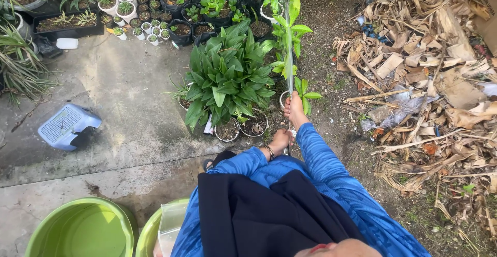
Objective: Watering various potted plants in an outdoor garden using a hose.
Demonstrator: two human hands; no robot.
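Note:
A tall thin plant stem with bright green leaves rises from the ground in front of me. My right hand is closed around the stem partway up. Lower on the same stem, close to the ground, my left hand is wrapped around it; a bracelet shows at that wrist. Both arms wear blue patterned sleeves. A bushy dark green plant stands just left of the stem, with small pots of soil at its base.
Many potted plants line the back of the concrete slab. A pale blue plastic stool sits at left. Two green basins stand at bottom left. A heap of dry brown leaves covers the soil at right.

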